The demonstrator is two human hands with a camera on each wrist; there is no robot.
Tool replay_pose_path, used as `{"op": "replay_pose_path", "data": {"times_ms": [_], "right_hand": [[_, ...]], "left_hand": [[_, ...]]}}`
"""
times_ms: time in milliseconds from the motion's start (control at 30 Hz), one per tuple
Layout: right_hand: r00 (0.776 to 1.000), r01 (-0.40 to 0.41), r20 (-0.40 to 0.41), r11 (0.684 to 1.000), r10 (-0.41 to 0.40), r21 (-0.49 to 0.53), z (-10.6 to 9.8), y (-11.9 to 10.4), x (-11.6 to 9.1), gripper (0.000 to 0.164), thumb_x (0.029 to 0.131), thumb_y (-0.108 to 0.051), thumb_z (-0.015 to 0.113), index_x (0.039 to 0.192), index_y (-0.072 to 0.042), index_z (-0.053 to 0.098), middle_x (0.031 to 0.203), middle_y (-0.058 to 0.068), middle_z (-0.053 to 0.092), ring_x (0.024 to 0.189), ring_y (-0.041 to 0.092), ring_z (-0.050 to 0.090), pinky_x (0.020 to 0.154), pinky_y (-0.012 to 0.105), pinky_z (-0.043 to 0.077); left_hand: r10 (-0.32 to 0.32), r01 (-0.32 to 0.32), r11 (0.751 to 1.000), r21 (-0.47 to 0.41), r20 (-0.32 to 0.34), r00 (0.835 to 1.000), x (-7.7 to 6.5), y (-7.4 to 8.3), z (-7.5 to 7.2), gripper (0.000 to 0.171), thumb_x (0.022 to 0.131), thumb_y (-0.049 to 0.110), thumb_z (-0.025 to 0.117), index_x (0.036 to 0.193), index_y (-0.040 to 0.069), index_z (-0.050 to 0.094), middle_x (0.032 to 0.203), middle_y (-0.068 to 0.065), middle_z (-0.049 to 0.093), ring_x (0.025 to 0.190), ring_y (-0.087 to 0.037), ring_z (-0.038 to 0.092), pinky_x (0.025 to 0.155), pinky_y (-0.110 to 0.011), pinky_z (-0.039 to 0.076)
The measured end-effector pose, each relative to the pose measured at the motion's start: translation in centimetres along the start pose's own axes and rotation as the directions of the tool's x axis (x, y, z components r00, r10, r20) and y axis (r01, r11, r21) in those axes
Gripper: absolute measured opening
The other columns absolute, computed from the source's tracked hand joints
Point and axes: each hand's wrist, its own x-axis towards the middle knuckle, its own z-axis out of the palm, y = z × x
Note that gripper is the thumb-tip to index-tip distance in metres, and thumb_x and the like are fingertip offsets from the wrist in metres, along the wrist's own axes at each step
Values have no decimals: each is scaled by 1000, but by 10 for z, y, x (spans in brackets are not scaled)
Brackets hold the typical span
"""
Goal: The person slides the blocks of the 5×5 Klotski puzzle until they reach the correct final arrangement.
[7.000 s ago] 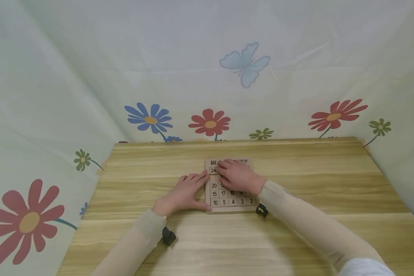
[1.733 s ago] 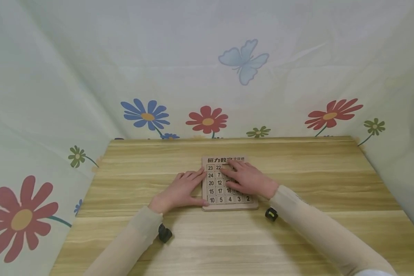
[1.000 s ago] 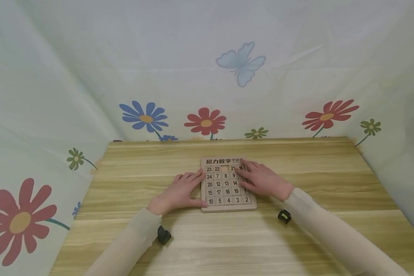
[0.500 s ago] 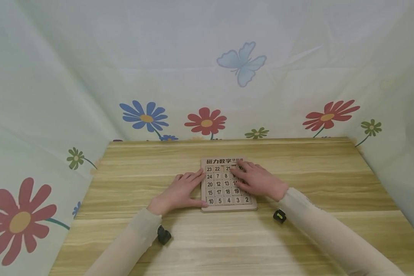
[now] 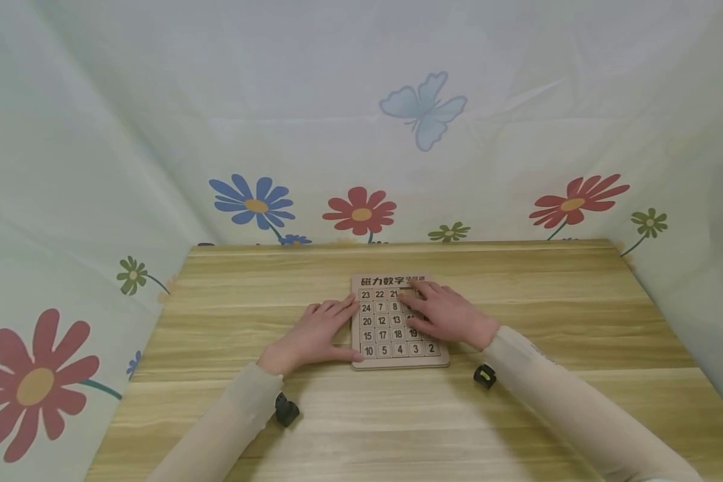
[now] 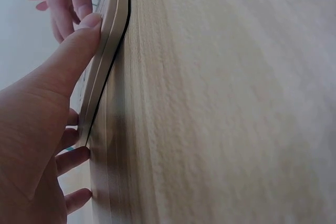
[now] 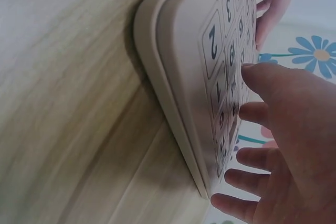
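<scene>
A wooden number sliding puzzle (image 5: 400, 363) lies flat on the table, its dark printed title along the far edge. Tiles 23, 22 and 21 (image 5: 393, 294) show at the left of the top row, and 24 starts the row below. My left hand (image 5: 313, 337) braces the board's left side with spread fingers, the thumb (image 6: 86, 27) on the near left corner. Over the upper right tiles reaches my right hand (image 5: 448, 313), its extended fingers touching the tile face near 21. That hand covers several tiles there, and the vacant slot is hidden.
The wood-grain table (image 5: 373, 428) extends around the board on all sides. Behind it and to the left hangs a pale curtain (image 5: 313, 100) printed with flowers and a butterfly. Small black devices (image 5: 485, 376) are worn at both wrists.
Over the last second tile 21 has slid left against 22, filling the slot there, and my right hand moved left with it. Seven seconds ago 24 stood in the top left corner. My left hand stays.
</scene>
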Motion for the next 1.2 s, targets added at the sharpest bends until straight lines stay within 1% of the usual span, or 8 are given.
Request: {"op": "replay_pose_path", "data": {"times_ms": [167,333,467,600,833,1067,1200], "right_hand": [[1000,-23,-8,1000,23,-12,-1,10,-7,60,105,-41,60,156,-11,50,161,27,39,147,45,39,117,63,35],[998,-61,5,998,61,-18,-5,22,-17,60,105,-39,60,155,-6,49,162,29,37,147,47,38,117,63,33],[997,-77,16,997,77,-12,-8,26,-23,60,105,-39,61,154,-6,50,161,31,37,146,49,39,116,65,33],[997,-73,17,997,73,-16,-10,27,-25,59,106,-38,60,154,-6,51,160,31,37,145,49,41,114,66,36],[998,-66,17,998,66,-13,-8,25,-23,59,106,-39,59,156,-9,49,161,30,36,146,49,40,116,65,34],[999,-35,-2,999,35,-2,-6,20,-20,59,106,-37,60,155,-7,50,160,32,37,145,49,41,115,64,36],[999,-32,-7,999,32,2,-5,16,-18,59,105,-37,61,155,-8,50,161,31,36,145,48,40,115,64,37]], "left_hand": [[-2,2,1000,1,3,1000,1,0,1,109,85,75,68,165,12,30,173,-7,23,153,-31,31,120,-58,26],[-14,14,1000,-1,10,1000,1,0,1,111,84,76,68,165,11,29,173,-7,21,154,-31,31,120,-57,26],[-18,18,1000,10,18,1000,2,-1,2,112,84,78,66,166,12,28,174,-6,20,154,-30,30,121,-56,26],[-11,11,1000,5,11,1000,2,-2,2,112,84,78,66,166,12,29,173,-6,20,154,-31,31,120,-57,26],[-12,12,1000,17,7,1000,3,-2,1,111,84,78,66,165,12,29,173,-6,21,154,-30,31,120,-56,27],[-5,5,1000,12,11,1000,2,-1,0,111,85,78,66,165,12,29,173,-7,21,153,-30,32,119,-57,28],[3,-3,1000,10,5,1000,2,-2,1,110,85,78,66,165,11,30,173,-7,22,153,-30,33,119,-56,29]]}}
